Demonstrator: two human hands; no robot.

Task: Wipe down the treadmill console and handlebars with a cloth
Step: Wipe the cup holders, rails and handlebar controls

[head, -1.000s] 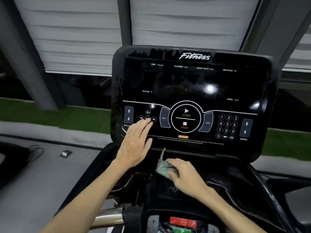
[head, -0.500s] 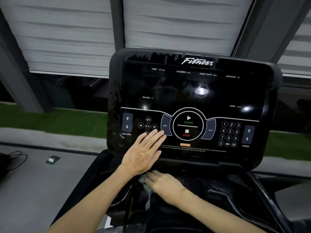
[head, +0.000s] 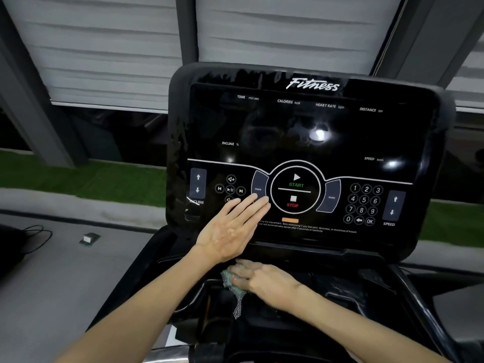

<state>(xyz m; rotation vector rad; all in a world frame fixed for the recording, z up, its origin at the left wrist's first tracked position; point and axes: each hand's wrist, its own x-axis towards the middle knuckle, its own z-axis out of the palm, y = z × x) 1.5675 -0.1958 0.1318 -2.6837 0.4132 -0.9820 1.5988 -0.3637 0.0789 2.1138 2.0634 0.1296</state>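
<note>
The left hand [head: 230,231] is laid flat on the lower left of the treadmill console [head: 309,119], with its fingers straight and close together and nothing held. Its fingertips are seen touching the PROG button [head: 258,188] and the edge of the media buttons. The right hand [head: 267,282] is placed palm-down on the dark tray [head: 340,281] just below the console, beneath the left wrist. Its fingers are stretched nearly straight over the cloth [head: 237,301], which is pressed against the tray rather than gripped (the thumb is hidden, so its part cannot be told). The cloth is pale green and crumpled, and a checked corner of it is seen hanging over the tray's edge into a dark recess. The console screen is dark, marked with white labels, a START/STOP ring [head: 295,189] at its centre and a number keypad [head: 364,204] to the right. On the floor to the left, a small box [head: 89,238] and a looped cable [head: 36,235] are seen, well apart from the treadmill.
</note>
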